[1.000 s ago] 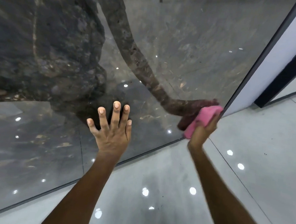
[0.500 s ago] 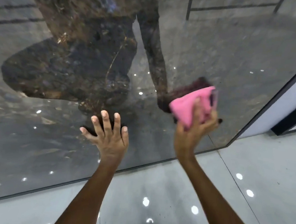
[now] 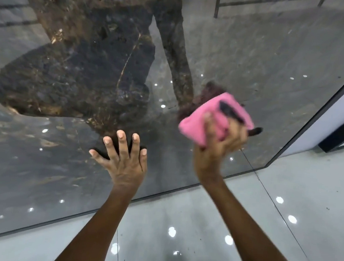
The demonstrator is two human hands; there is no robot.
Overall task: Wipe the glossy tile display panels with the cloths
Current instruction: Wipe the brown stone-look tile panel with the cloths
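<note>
Left hand (image 3: 125,160) flat against the glossy dark panel (image 3: 257,60), fingers straight and spread, fingertips pointing up the panel, palm near the panel's lower edge; the forearm rises from the lower middle of the view. Right hand (image 3: 220,144) raised to the right of the left, fingers and thumb curled round a bunched pink cloth (image 3: 212,117), which it presses on the panel; the forearm runs from the lower right corner up and to the left. The cloth sits on the lower right part of the panel, well inside the dark frame (image 3: 318,108) at its right edge and above the lower edge where the panel meets the pale floor (image 3: 306,206). Its long axis runs from lower left to upper right, the broader folded end toward the lower left; a dark fold or tag shows on its upper face, too blurred to tell which. Compared with one second ago, the cloth has moved from the panel's right corner leftward and upward across the surface, and the right wrist has turned so that more of the cloth faces the camera; since half a second ago the change is slight. The left hand has stayed planted at about the same spot. The panel reflects the person's figure and ceiling lights.
</note>
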